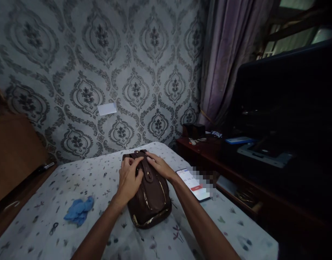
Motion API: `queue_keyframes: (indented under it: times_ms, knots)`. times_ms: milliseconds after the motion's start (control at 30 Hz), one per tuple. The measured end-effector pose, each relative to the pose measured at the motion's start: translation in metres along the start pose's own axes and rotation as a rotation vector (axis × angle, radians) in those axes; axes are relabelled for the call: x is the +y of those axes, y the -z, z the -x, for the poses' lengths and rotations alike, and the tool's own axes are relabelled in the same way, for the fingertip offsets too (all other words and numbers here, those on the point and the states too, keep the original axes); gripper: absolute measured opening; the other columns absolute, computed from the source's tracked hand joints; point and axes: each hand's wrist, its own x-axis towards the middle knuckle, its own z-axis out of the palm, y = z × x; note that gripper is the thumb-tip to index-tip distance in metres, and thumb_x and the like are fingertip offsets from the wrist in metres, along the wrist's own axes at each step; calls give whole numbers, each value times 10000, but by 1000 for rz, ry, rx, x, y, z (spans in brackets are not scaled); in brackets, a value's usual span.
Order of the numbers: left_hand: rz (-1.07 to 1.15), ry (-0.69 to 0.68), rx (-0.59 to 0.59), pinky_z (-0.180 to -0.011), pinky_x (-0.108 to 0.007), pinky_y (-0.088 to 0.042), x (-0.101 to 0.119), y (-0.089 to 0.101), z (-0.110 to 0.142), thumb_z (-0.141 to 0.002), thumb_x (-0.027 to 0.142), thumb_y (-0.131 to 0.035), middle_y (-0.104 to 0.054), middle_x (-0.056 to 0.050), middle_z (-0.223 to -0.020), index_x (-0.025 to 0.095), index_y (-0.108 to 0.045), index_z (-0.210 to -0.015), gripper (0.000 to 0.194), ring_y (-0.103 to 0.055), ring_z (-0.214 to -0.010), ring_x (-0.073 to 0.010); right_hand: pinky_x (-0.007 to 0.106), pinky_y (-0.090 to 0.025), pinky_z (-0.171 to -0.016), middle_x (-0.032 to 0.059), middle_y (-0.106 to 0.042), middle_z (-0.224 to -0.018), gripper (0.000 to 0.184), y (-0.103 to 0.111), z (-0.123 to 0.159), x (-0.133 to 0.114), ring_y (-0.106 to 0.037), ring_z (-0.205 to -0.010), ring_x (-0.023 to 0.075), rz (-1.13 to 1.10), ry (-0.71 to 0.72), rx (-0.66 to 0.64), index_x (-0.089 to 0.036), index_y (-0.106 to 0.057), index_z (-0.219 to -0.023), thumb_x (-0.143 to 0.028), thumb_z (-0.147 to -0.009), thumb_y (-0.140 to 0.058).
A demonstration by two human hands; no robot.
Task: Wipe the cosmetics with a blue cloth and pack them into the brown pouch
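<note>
A dark brown leather bag (152,193) lies on the patterned bed sheet, with gold zippers and a strap (147,168) with metal fittings along its middle. My left hand (129,177) is bent over the left side of the bag. Its index finger and thumb point toward the strap, and the other fingers curl at the bag's far left edge. From the other side, my right hand (160,165) rests on the bag's upper right, its fingers stretched toward the strap's far end. Whether those fingertips press the strap or the leather is hard to see.
Left of the bag is a crumpled blue cloth (79,211). A lit phone (193,184) lies to the right, near my right forearm. Beyond the bed's right edge stands a dark red desk (209,144) with an open drawer (239,193). A patterned wall rises behind.
</note>
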Motion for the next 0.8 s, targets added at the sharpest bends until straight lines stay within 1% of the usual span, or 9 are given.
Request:
queue_keyframes:
  times_ms: [100, 167, 267, 333, 400, 500, 600, 700, 800]
  knots:
    - [-117, 3, -77, -972, -526, -443, 5, 3, -4, -839, 129, -494, -477, -124, -1295, 287, -596, -1308, 506, -450, -1229, -317, 512, -245, -1208, 85, -566, -1431, 634, -1, 0, 0, -460, -1385, 283, 15, 21, -15, -236, -666, -1282, -671, -827, -586]
    - [-186, -17, -146, -982, -583, -424, 7, 4, -6, -833, 123, -489, -448, -123, -1404, 302, -598, -1302, 514, -398, -1311, -346, 511, -229, -1214, 95, -547, -1448, 649, -1, 1, 1, -444, -1397, 280, 17, 27, -22, -223, -653, -1299, -677, -845, -556]
    - [-220, -64, -230, -992, -614, -412, 5, 7, -12, -841, 121, -476, -490, -108, -1419, 291, -621, -1246, 463, -395, -1330, -341, 517, -225, -1215, 92, -531, -1464, 649, -1, 2, 5, -432, -1406, 274, 7, 32, -26, -234, -646, -1308, -689, -863, -518]
    - [-216, -87, -266, -987, -604, -423, 2, 11, -16, -854, 139, -481, -504, -98, -1412, 290, -632, -1195, 403, -409, -1323, -332, 524, -228, -1213, 82, -529, -1467, 644, -1, 3, 7, -429, -1408, 274, -2, 35, -26, -252, -648, -1305, -699, -861, -511]
    - [-220, -105, -308, -972, -595, -437, -2, 16, -20, -871, 162, -486, -485, -89, -1430, 301, -621, -1179, 363, -401, -1334, -333, 526, -220, -1216, 83, -518, -1477, 661, -2, 3, 9, -417, -1415, 278, -6, 38, -28, -254, -643, -1312, -712, -854, -508]
    - [-249, -161, -352, -973, -570, -438, -3, 21, -25, -873, 145, -481, -489, -72, -1413, 305, -600, -1154, 345, -414, -1317, -324, 513, -193, -1226, 84, -485, -1504, 697, -4, 3, 10, -389, -1433, 272, -8, 39, -34, -250, -616, -1343, -728, -851, -494]
    - [-290, -194, -306, -968, -490, -448, -1, 19, -27, -838, 68, -457, -541, -61, -1308, 289, -577, -1116, 374, -484, -1211, -285, 496, -174, -1233, 68, -467, -1519, 703, -5, 4, 9, -366, -1446, 257, -8, 35, -37, -264, -591, -1368, -729, -850, -497]
    - [-352, -128, -210, -921, -429, -460, 3, 14, -26, -793, 3, -427, -555, -76, -1219, 267, -545, -1113, 431, -523, -1131, -271, 496, -168, -1235, 65, -454, -1528, 693, -6, 5, 6, -353, -1454, 252, -8, 31, -32, -266, -578, -1380, -713, -854, -515]
    - [-426, -49, -137, -878, -419, -462, 5, 11, -25, -764, -18, -421, -557, -99, -1164, 235, -527, -1114, 445, -551, -1075, -283, 494, -161, -1239, 75, -430, -1541, 701, -8, 9, 2, -329, -1465, 258, 3, 24, -35, -244, -563, -1395, -698, -862, -522]
